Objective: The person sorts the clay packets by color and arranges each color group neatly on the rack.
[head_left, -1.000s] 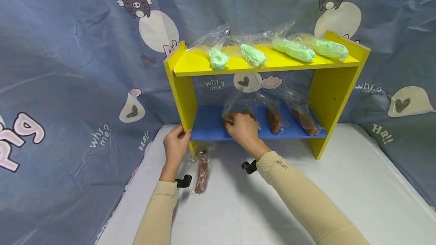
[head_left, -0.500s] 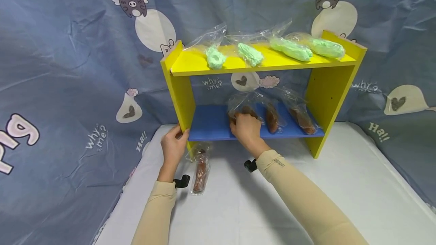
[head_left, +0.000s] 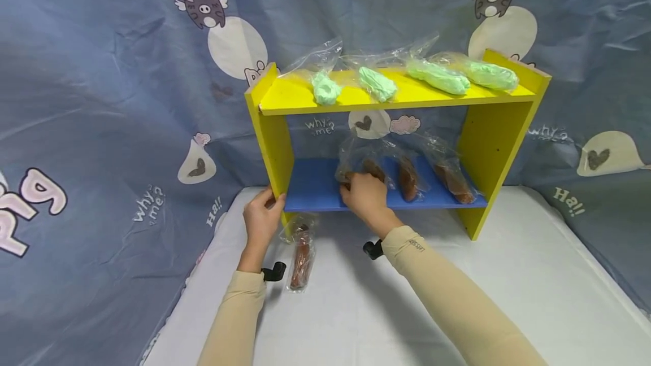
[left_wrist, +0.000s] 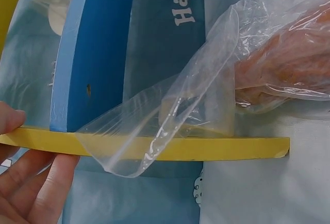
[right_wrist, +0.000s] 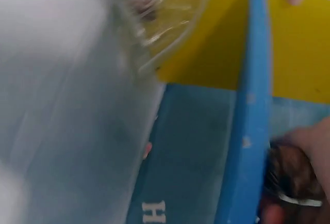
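Observation:
My left hand (head_left: 262, 220) grips the front edge of the yellow side panel (head_left: 269, 154) at the left of a small shelf unit, thumb on one face and fingers on the other. On the blue lower shelf (head_left: 312, 182) my right hand (head_left: 367, 196) holds a brown sausage-shaped item (right_wrist: 294, 170) in a clear plastic bag; the hand covers most of it. Right beside it lie more bagged brown items, one close by (head_left: 373, 169), another (head_left: 408, 178) and a third (head_left: 454, 181) near the right panel.
Another bagged brown item (head_left: 302, 256) lies on the white tabletop (head_left: 346, 309) by the left panel's foot; its bag's open end overlaps the panel. Several bagged pale green items (head_left: 438, 77) line the yellow top shelf (head_left: 351, 95). A blue patterned curtain (head_left: 127, 146) hangs behind.
My right hand has shifted slightly to the right along the blue shelf with the bagged brown item, nearer its neighbour. The left hand keeps its grip on the panel.

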Demonstrator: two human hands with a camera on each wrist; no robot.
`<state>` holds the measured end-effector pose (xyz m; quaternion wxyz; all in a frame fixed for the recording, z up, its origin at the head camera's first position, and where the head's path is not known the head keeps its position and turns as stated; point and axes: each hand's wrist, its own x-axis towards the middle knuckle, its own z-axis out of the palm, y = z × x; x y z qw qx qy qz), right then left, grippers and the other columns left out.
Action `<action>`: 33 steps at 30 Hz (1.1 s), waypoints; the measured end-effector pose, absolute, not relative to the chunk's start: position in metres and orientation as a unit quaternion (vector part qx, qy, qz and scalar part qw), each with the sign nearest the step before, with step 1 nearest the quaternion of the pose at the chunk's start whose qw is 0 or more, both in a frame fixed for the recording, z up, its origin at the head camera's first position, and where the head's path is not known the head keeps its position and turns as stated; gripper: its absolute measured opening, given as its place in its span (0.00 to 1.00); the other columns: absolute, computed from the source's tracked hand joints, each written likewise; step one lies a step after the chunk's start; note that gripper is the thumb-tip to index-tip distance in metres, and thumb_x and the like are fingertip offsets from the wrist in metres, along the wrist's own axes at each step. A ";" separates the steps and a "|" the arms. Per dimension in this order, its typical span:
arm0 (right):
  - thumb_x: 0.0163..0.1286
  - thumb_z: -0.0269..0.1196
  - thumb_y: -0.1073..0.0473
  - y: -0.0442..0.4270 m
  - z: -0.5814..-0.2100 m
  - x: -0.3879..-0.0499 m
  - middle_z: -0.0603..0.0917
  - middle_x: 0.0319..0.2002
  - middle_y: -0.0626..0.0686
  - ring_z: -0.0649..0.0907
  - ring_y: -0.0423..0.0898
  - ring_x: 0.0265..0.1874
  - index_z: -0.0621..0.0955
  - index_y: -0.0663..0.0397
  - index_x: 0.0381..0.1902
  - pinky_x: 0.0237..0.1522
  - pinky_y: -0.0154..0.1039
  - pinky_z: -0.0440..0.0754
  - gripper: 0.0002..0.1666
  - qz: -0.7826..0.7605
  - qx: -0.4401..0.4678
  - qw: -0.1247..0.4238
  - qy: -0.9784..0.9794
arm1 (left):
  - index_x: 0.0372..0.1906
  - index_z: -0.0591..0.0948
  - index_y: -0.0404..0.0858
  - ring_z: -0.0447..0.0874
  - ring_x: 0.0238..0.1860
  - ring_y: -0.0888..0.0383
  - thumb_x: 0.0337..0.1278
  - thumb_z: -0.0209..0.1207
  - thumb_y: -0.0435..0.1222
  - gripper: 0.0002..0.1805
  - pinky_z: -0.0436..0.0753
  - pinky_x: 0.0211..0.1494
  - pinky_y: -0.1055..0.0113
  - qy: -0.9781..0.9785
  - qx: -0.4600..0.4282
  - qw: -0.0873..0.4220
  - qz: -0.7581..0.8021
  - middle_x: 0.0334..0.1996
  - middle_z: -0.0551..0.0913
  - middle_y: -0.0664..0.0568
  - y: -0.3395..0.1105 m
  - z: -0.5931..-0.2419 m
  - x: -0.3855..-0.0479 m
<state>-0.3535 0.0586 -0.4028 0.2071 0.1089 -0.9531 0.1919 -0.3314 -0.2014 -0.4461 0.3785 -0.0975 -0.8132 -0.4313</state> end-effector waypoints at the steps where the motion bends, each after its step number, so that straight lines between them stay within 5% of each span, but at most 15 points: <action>1: 0.71 0.61 0.47 0.062 -0.403 -0.352 0.84 0.24 0.52 0.79 0.50 0.18 0.87 0.44 0.51 0.20 0.52 0.79 0.17 0.213 0.112 0.193 -0.951 | 0.47 0.89 0.38 0.89 0.40 0.47 0.58 0.70 0.33 0.12 0.87 0.42 0.54 -0.814 -0.098 0.377 -0.432 0.42 0.89 0.44 -0.201 -0.447 -0.331; 4: 0.69 0.64 0.40 0.070 -0.403 -0.347 0.86 0.28 0.51 0.80 0.48 0.21 0.79 0.40 0.67 0.22 0.48 0.77 0.30 0.270 0.117 0.156 -0.943 | 0.48 0.89 0.38 0.89 0.41 0.47 0.58 0.70 0.33 0.13 0.87 0.42 0.53 -0.815 -0.093 0.371 -0.435 0.43 0.88 0.44 -0.201 -0.447 -0.329; 9: 0.65 0.67 0.38 0.081 -0.399 -0.335 0.83 0.28 0.50 0.80 0.48 0.23 0.76 0.40 0.69 0.22 0.47 0.73 0.36 0.333 0.124 0.147 -0.923 | 0.48 0.89 0.38 0.89 0.41 0.48 0.59 0.70 0.34 0.13 0.87 0.43 0.54 -0.816 -0.089 0.371 -0.434 0.42 0.89 0.45 -0.201 -0.447 -0.327; 15: 0.63 0.71 0.40 0.088 -0.403 -0.315 0.81 0.56 0.52 0.82 0.48 0.38 0.77 0.41 0.68 0.32 0.49 0.81 0.37 0.380 0.129 0.193 -0.895 | 0.47 0.89 0.38 0.90 0.39 0.47 0.58 0.70 0.33 0.12 0.87 0.40 0.52 -0.811 -0.105 0.387 -0.426 0.40 0.89 0.44 -0.201 -0.449 -0.327; 23: 0.62 0.73 0.43 0.080 -0.426 -0.278 0.80 0.54 0.53 0.85 0.53 0.45 0.78 0.41 0.67 0.37 0.48 0.85 0.36 0.457 0.129 0.222 -0.852 | 0.47 0.89 0.38 0.90 0.39 0.47 0.57 0.71 0.33 0.12 0.87 0.40 0.52 -0.812 -0.101 0.381 -0.432 0.40 0.89 0.44 -0.201 -0.449 -0.326; 33: 0.60 0.75 0.45 0.044 -0.473 -0.260 0.81 0.52 0.49 0.85 0.51 0.45 0.79 0.41 0.66 0.38 0.44 0.84 0.37 0.506 0.130 0.140 -0.841 | 0.47 0.89 0.38 0.90 0.39 0.47 0.56 0.71 0.32 0.12 0.87 0.40 0.51 -0.805 -0.104 0.385 -0.439 0.40 0.89 0.44 -0.201 -0.447 -0.331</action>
